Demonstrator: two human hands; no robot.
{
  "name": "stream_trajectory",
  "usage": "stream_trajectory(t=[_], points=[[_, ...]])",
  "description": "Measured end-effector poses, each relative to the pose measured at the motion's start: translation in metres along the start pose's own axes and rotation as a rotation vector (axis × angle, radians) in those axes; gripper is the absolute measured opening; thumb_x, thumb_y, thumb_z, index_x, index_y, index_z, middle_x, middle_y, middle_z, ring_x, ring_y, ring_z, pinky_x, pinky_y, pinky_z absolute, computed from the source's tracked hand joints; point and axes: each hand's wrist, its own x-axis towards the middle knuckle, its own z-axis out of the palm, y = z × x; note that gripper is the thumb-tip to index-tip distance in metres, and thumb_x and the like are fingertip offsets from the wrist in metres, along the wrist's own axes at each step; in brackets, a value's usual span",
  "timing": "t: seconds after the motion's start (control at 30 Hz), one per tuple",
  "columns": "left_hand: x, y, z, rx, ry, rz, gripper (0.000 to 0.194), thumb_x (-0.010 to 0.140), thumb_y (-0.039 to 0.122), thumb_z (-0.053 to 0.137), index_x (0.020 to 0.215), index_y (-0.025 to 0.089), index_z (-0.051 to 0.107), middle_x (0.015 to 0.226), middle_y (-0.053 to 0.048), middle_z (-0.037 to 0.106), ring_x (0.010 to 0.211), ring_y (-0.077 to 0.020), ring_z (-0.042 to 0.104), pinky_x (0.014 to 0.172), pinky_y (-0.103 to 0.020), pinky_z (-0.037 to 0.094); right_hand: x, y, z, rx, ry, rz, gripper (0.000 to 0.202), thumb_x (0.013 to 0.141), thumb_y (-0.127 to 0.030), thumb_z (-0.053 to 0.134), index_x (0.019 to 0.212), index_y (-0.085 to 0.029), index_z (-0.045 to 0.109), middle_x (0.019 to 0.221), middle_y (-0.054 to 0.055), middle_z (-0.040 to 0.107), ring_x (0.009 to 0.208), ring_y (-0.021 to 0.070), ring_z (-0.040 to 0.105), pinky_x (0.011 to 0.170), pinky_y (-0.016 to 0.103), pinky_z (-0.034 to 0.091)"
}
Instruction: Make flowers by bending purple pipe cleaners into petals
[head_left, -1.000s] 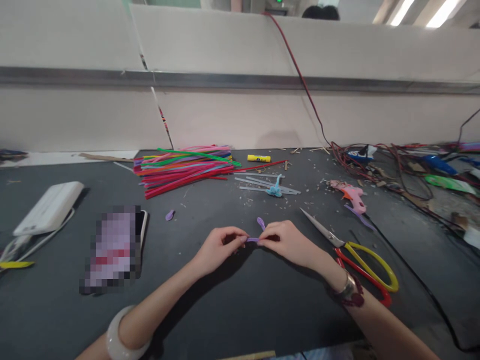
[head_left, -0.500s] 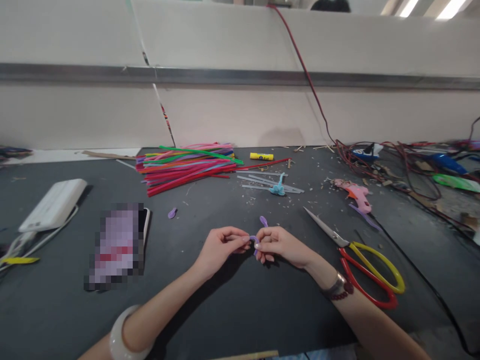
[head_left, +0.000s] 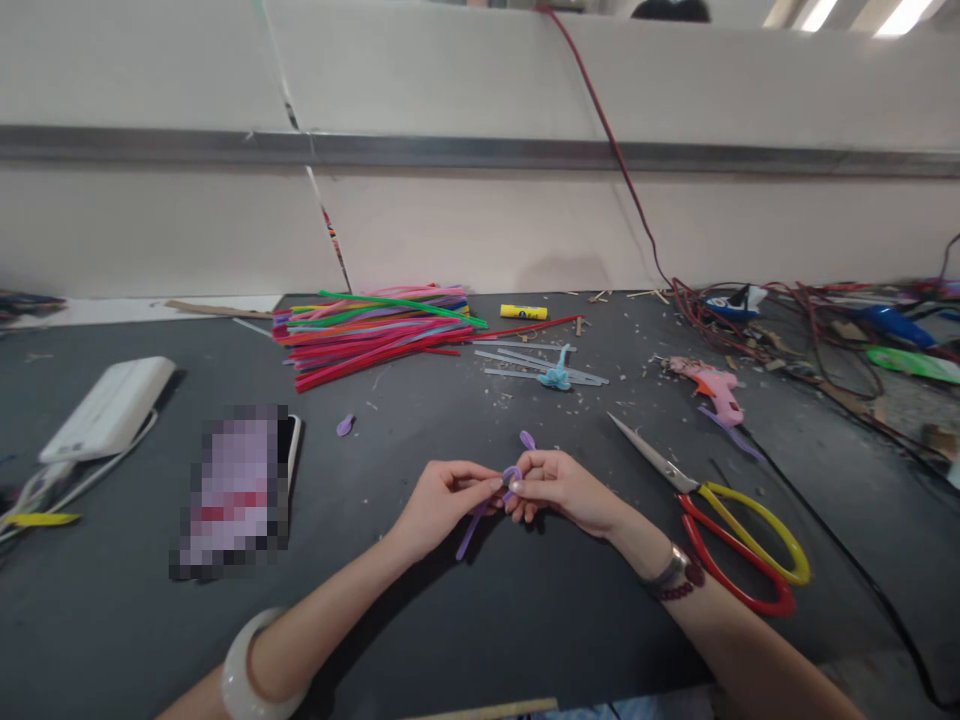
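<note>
A purple pipe cleaner (head_left: 470, 532) is bent into a small loop between my hands, its straight tail hanging down past my left fingers. My left hand (head_left: 457, 500) pinches it at the left of the loop. On the loop's other side my right hand (head_left: 559, 490) grips it between thumb and fingers. Just above the right fingers lies a small purple loop piece (head_left: 528, 440); I cannot tell whether it joins the held one. Another small purple looped piece (head_left: 346, 425) rests on the table further left.
Yellow-and-red scissors (head_left: 697, 490) lie right of my hands, a pink glue gun (head_left: 712, 385) behind them. Colourful pipe cleaners (head_left: 375, 335) are heaped at the back, near a yellow glue stick (head_left: 523, 313), clear sticks and a blue piece (head_left: 555, 375). A phone (head_left: 232, 490) and white power bank (head_left: 109, 410) lie left.
The purple pipe cleaner has curled into a rounder loop, and its tail now shows below my left hand. Both hands have shifted only slightly.
</note>
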Motion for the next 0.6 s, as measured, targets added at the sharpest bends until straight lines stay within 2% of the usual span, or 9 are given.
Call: stream_trajectory(t=[0.2,0.6], points=[[0.0004,-0.0002,-0.0023,-0.053,-0.062,-0.043,0.029,0.069,0.029,0.066,0.090,0.009,0.067,0.079,-0.010,0.070,0.070,-0.0158,0.064,0.073,-0.029,0.050,0.0008,0.0024,-0.0007,0.041,0.009,0.015,0.023,0.068,-0.024,0.069,0.074,-0.013,0.050,0.072,0.007,0.069,0.057,0.0108,0.065,0.055,0.019,0.050],[-0.0012,0.0042,-0.0019,-0.113,-0.090,-0.116,0.028,0.065,0.028,0.070,0.087,0.011,0.069,0.073,-0.008,0.070,0.066,-0.0136,0.064,0.074,-0.028,0.050,0.0027,0.0058,0.0037,-0.034,0.045,-0.015,0.027,0.064,-0.030,0.070,0.069,-0.013,0.050,0.058,0.002,0.066,0.044,0.0091,0.059,0.043,0.018,0.045]])
